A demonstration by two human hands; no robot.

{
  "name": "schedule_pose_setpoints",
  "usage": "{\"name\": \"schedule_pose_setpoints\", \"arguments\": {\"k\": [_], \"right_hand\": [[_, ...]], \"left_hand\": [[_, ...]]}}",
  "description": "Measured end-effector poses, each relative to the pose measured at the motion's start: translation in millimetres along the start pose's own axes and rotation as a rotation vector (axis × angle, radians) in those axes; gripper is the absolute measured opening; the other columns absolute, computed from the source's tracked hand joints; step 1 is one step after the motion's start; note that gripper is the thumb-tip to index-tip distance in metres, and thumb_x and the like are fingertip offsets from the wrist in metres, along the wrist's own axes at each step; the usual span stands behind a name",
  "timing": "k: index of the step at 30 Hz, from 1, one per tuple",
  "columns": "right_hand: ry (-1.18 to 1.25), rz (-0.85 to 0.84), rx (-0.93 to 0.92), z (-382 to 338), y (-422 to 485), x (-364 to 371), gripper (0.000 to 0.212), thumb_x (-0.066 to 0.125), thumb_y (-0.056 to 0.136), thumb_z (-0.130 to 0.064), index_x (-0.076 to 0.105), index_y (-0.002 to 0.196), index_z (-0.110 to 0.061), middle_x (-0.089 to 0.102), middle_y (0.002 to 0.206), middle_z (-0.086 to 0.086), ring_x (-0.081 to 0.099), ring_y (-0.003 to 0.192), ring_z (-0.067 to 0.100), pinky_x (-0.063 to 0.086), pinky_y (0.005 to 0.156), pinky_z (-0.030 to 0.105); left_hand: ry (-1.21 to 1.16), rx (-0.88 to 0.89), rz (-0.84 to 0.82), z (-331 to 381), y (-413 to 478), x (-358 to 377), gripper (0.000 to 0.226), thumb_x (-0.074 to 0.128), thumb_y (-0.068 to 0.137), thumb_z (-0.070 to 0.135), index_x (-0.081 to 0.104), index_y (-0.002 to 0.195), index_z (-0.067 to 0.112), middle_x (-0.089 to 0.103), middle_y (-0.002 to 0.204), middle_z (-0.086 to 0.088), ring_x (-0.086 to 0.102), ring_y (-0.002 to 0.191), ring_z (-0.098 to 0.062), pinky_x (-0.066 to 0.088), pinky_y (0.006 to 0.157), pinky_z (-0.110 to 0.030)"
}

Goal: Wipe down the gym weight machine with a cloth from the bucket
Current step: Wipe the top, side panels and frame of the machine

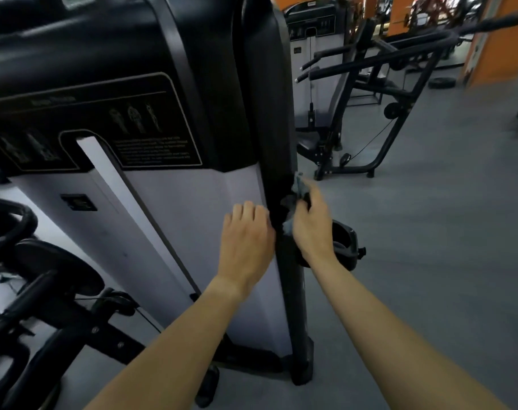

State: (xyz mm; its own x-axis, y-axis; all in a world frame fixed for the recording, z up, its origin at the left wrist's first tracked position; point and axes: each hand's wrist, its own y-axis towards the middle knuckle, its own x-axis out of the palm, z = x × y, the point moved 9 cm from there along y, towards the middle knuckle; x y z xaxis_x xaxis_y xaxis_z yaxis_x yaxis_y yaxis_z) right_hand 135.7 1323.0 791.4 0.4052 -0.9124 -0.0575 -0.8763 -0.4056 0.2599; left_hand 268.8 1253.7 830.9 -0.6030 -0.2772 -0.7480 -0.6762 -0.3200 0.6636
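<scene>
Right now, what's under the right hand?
A grey cloth, pressed against the machine's black upright post. Its edges stick out above and beside the fingers; the right hand covers the rest, hiding the post surface there.

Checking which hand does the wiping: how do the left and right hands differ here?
The right hand grips a grey cloth against the black post; the left hand holds nothing. The left rests on the pale panel, the right on the post's other side. Both are bare.
</scene>
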Motion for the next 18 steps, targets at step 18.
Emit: {"name": "schedule_pose_setpoints", "arguments": {"k": [18], "right_hand": [[-0.676,-0.355,-0.214,115.8,20.9,21.1,0.043,0.047,0.096,-0.005,0.056,0.138,-0.006,0.058,0.136,0.016,0.053,0.129,0.030,0.042,0.111,0.042]], "left_hand": [[0.400,0.275,-0.109,35.1,31.4,39.7,0.061,0.078,0.087,0.042,0.055,0.141,0.027,0.059,0.109,-0.001,0.049,0.104,-0.025,0.031,0.081,-0.035]]}}
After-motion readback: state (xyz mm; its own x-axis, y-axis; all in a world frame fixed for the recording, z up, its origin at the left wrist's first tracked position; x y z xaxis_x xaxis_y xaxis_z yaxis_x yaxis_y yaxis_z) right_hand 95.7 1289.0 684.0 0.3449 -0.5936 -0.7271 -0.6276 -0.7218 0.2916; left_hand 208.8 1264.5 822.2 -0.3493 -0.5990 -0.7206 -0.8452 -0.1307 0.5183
